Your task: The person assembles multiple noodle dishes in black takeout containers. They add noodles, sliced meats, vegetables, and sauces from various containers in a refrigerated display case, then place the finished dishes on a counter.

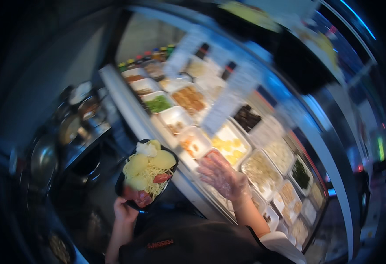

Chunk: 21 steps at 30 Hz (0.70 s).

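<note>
My left hand [123, 210] grips the near edge of a black bowl [127, 200] filled with yellow noodles, potato slices and pieces of red meat. It holds the bowl just left of a refrigerated counter. My right hand [221, 175], in a thin clear plastic glove, reaches out over the row of white ingredient trays [193, 141] with its fingers spread. Nothing is in it. It hovers by a tray of pink meat and a tray of yellow pieces [229, 145].
The counter [127, 103] runs diagonally from upper left to lower right, packed with white trays of greens, noodles and fried pieces. Paper labels [221, 110] hang over the trays. Sauce bottles [151, 56] line the far end. Metal pots and pans [69, 127] sit at left.
</note>
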Available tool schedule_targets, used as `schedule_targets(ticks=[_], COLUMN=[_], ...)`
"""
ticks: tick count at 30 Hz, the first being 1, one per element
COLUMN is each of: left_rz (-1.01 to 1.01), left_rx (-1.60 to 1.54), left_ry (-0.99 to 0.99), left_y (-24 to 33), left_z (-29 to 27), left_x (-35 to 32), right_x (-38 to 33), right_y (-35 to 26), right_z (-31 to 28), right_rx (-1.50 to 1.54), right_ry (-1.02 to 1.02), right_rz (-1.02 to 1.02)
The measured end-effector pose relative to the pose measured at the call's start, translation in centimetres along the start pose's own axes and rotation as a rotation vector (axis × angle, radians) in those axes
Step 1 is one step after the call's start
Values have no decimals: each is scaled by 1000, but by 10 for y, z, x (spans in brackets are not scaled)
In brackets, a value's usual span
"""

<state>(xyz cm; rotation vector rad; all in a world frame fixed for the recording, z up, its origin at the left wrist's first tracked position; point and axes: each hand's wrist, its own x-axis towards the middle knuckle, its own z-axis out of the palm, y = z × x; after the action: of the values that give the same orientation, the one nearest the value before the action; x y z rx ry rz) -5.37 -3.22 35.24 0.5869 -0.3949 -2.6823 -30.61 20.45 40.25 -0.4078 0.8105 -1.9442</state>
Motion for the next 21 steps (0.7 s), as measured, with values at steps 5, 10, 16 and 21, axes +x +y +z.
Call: schedule_targets(ticks=[5, 10, 16, 21], left_rz=[150, 317, 406, 413], left_rx=[8, -60, -78, -23], left_ry=[10, 154, 108, 197], left_y=[63, 119, 188, 228], left_z=[-32, -138, -208, -236], left_x=[-20, -31, -14, 1], right_x=[94, 254, 485, 508], right_y=[62, 156, 208, 224], right_z=[24, 69, 76, 127], right_rx=[-269, -214, -159, -962], right_ry=[136, 24, 120, 73], right_rz=[63, 184, 406, 225])
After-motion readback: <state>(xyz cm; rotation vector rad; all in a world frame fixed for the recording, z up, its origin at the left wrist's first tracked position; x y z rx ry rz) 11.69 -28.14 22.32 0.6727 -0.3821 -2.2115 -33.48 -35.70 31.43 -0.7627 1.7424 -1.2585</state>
